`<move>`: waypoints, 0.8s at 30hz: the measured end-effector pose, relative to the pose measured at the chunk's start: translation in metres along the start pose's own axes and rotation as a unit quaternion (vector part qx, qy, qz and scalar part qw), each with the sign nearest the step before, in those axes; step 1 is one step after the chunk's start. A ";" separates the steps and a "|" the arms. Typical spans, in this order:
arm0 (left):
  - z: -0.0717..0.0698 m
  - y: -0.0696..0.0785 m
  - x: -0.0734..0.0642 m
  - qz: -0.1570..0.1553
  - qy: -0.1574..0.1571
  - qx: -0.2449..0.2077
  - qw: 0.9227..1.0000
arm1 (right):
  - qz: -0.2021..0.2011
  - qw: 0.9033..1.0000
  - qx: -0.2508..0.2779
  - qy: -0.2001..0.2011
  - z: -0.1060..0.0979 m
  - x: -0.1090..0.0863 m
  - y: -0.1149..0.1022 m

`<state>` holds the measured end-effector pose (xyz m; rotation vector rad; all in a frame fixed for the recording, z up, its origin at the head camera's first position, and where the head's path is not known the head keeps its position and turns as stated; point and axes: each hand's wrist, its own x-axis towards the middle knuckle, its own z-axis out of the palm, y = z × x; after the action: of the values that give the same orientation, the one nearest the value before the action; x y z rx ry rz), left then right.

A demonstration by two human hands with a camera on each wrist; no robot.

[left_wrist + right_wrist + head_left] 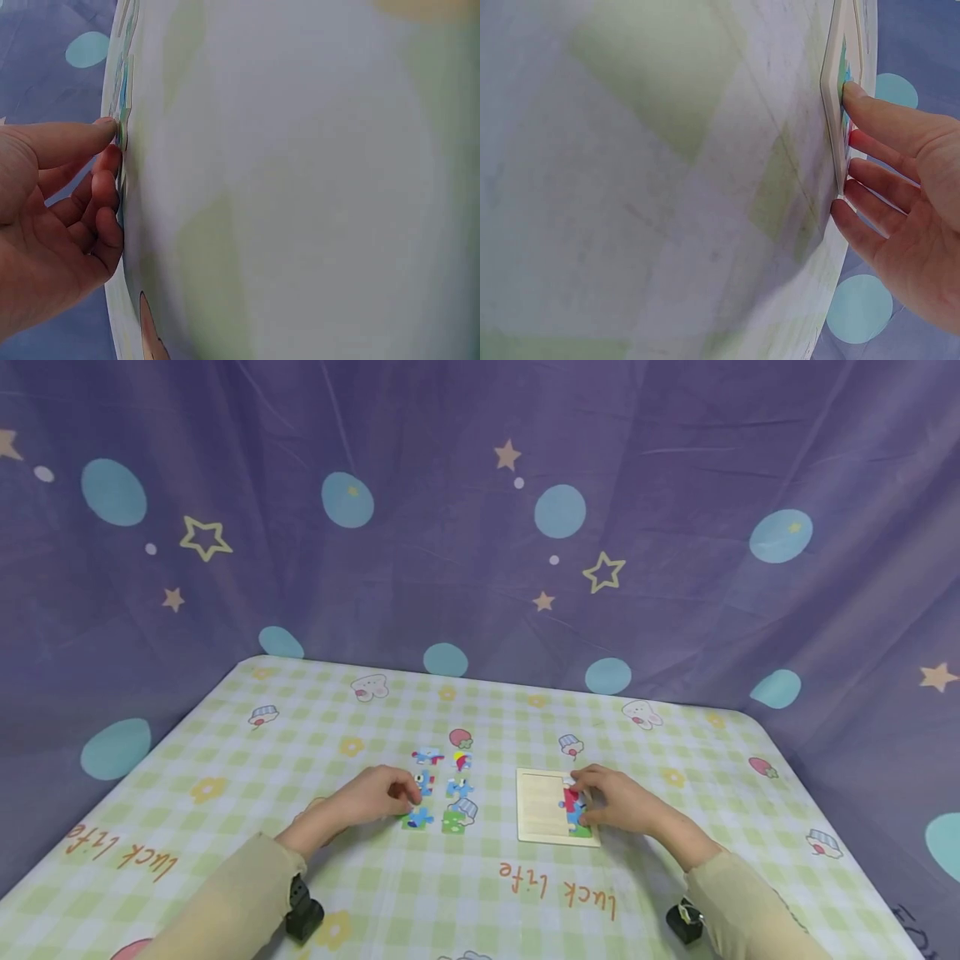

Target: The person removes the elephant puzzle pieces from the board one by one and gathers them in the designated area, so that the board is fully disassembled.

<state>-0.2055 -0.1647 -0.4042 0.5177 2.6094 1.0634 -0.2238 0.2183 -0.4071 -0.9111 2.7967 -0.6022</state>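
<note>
My left hand (380,793) reaches in from the left with loosely curled fingers. Its fingertips are right at a blue-and-green jigsaw piece (417,818) and a blue-and-red one (425,782). In the left wrist view, the thumb (79,142) meets the edge of the pieces. At the right, my right hand (618,800) lies over the right side of a shallow wooden puzzle tray (542,802). Its thumb and fingertips rest on the red, blue and green pieces (574,806) in the tray, hiding part of them. The right wrist view shows those fingers (889,176) spread and fairly straight.
Between the hands lie a blue piece (460,787), a green piece (453,820) and a red-and-yellow piece (462,761). Farther back is a blue-and-red piece (427,757). A checked cloth (420,893) covers the table; a purple curtain (450,568) hangs behind.
</note>
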 end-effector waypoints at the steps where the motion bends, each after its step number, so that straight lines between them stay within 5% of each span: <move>1: 0.000 0.001 -0.001 -0.001 0.002 0.001 1.000 | -0.001 1.000 0.000 0.000 0.000 0.000 0.000; 10: 0.006 0.009 0.006 0.016 0.024 0.015 0.999 | 0.004 1.000 0.015 0.007 -0.001 -0.003 -0.003; 24: 0.026 0.043 0.036 0.068 0.002 0.021 0.997 | 0.038 0.998 0.039 0.028 0.006 -0.006 0.001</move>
<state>-0.2180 -0.1047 -0.3960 0.7117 2.6379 1.0513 -0.2175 0.2206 -0.4127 -0.7822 2.8202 -0.7311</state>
